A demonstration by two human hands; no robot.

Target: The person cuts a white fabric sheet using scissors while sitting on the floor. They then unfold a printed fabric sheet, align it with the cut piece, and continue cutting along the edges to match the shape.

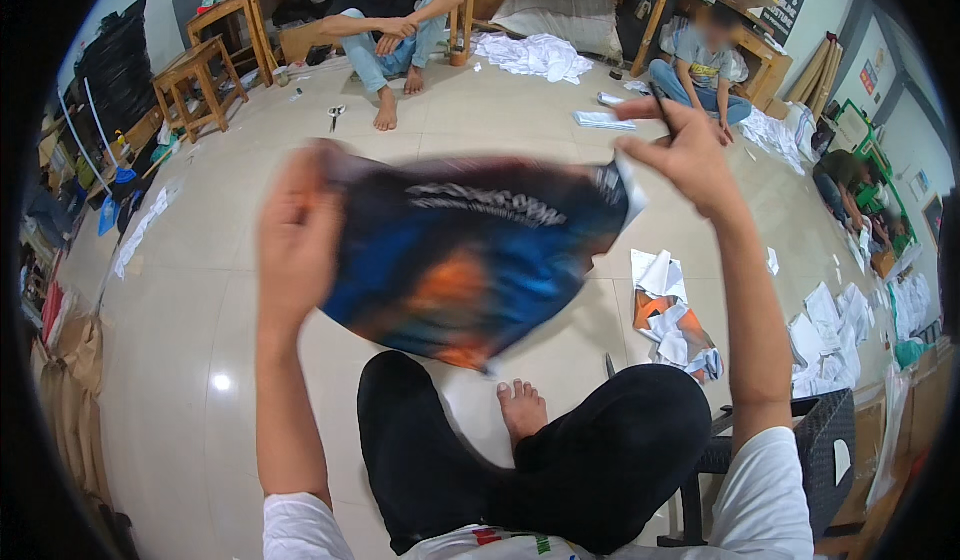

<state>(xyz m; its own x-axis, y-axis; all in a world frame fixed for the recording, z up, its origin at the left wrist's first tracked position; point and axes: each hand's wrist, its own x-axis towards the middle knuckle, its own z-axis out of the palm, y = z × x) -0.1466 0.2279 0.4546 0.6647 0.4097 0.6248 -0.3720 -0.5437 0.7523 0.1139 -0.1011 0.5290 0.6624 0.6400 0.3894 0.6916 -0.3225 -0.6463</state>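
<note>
My left hand (300, 235) is closed on the left edge of a printed fabric piece (470, 260), blue, orange and black with white lettering. The cloth hangs in the air above my knees, blurred by motion. My right hand (690, 155) is raised beside the cloth's upper right corner, where a pale underside shows. A thin black tool (661, 110) lies between its fingers; its kind is not clear. Whether the right thumb touches the cloth cannot be made out.
Cut white and orange pieces (665, 310) lie on the tiled floor at right, near a larger white pile (830, 335). Scissors (337, 115) lie ahead. Two people sit farther off, before wooden tables; others work at far right. A black woven chair (830, 450) stands beside me.
</note>
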